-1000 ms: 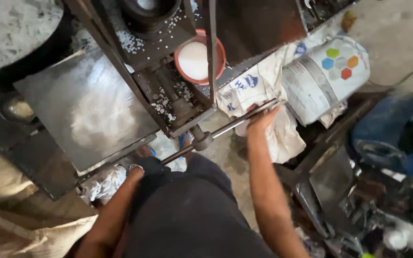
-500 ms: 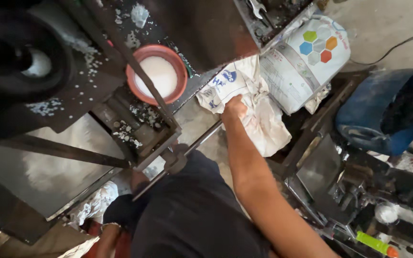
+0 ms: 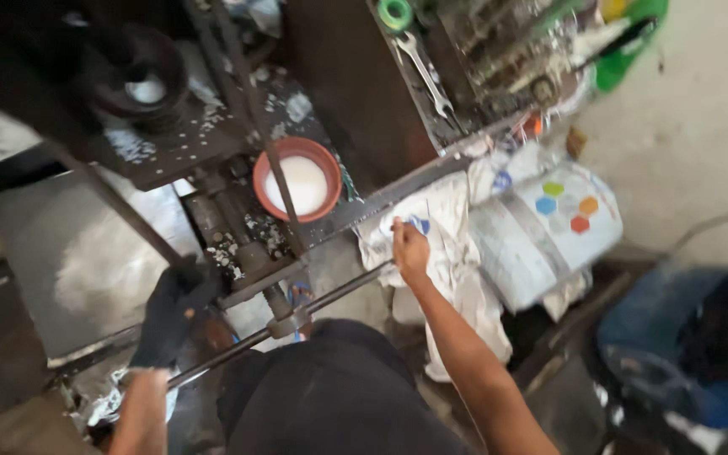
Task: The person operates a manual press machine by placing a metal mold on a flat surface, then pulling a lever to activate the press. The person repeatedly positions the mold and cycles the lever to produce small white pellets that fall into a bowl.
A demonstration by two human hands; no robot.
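White woven sack (image 3: 440, 244) hangs slumped off the machine frame, mouth up for reach-in access. Right hand (image 3: 409, 248) pinches its top edge, fingers narrow. Gloved left hand (image 3: 170, 307) grips the horizontal steel rod (image 3: 330, 295), apparently bracing. Red bowl (image 3: 298, 179) of white powder sits just left.

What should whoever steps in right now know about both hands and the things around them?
Left hand, in a black glove, rests on the dark machine frame near the long metal rod.
Right hand, bare, pinches the top of the white sack; whether its grip is firm cannot be told.
Red bowl of white powder sits on the machine. White bucket lies on its side beside the sack.
Sack not lifted.
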